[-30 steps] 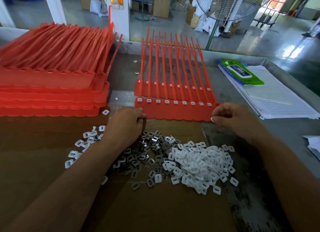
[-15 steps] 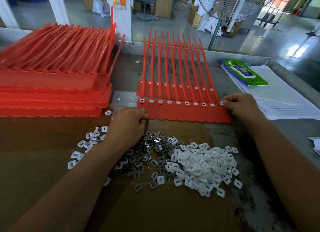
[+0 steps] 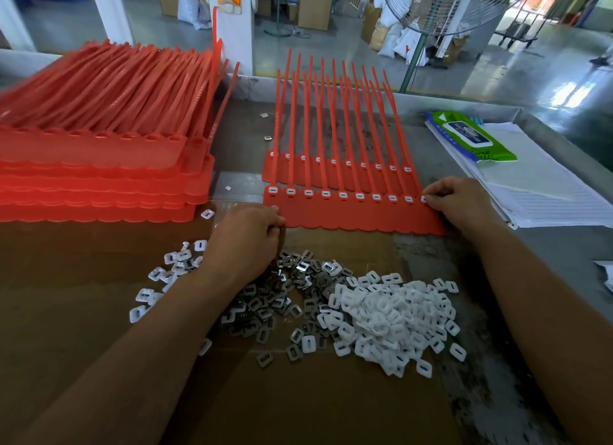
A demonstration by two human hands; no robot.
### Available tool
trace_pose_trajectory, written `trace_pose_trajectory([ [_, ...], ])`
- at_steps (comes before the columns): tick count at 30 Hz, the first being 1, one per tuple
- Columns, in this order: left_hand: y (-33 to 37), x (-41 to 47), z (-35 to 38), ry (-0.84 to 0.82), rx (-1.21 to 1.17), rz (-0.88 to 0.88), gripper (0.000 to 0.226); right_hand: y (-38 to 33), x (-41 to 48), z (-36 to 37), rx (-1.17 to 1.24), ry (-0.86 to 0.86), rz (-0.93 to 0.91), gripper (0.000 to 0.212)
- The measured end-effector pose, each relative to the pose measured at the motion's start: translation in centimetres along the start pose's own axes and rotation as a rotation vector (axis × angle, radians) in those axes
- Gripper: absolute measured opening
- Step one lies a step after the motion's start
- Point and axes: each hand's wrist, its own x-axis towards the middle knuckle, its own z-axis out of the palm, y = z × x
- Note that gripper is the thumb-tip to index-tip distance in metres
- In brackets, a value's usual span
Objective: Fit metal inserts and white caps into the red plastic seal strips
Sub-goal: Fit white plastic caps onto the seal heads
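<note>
A factory assembly floor, set up for piecework by hand. A deep stack of identical red seal strips [image 3: 99, 179] sits on a metal desk [image 3: 530, 245], with loose heaps of metal inserts [image 3: 265, 305] and white caps [image 3: 391, 318] spread over a cardboard sheet [image 3: 298, 404]. Beyond the desk lies an open hall: polished concrete floor [image 3: 331, 63], cardboard boxes [image 3: 315, 9], filled sacks [image 3: 394, 36], a trolley [image 3: 520, 33] and a big pedestal fan [image 3: 441, 6].
</note>
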Motion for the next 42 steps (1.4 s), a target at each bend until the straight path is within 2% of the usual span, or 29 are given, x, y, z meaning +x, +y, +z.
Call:
trace_pose_trajectory([
  [11, 0.0, 0.0, 0.1, 0.003, 0.012, -0.004, 0.027, -0.9, 0.6, -0.2, 0.190, -0.001, 0.194, 0.023],
  [17, -0.1, 0.0, 0.1, -0.001, 0.011, -0.011, 0.027, -1.2, 1.2, -0.2, 0.119, -0.002, 0.239, 0.018],
  [26, 0.1, -0.1, 0.0, -0.001, 0.008, -0.020, 0.028, -1.1, -1.2, -0.2, -0.195, -0.005, -0.031, 0.025],
  [29, 0.2, -0.1, 0.0, 0.004, 0.007, -0.018, 0.028, -2.3, -3.2, 0.0, -0.202, 0.002, -0.214, 0.020],
  [32, 0.2, 0.0, 0.0, 0.002, 0.004, -0.019, 0.028, -3.8, -5.6, 0.4, -0.184, -0.115, -0.398, 0.008],
  [36, 0.2, 0.0, 0.1, 0.002, 0.012, -0.008, 0.028, -5.0, -7.3, 1.4, -0.259, -0.325, -0.527, 0.009],
  [42, 0.0, 0.0, 0.2, 0.012, 0.012, -0.017, 0.029, -4.9, -7.5, 2.2, -0.418, -0.360, -0.556, 0.020],
])
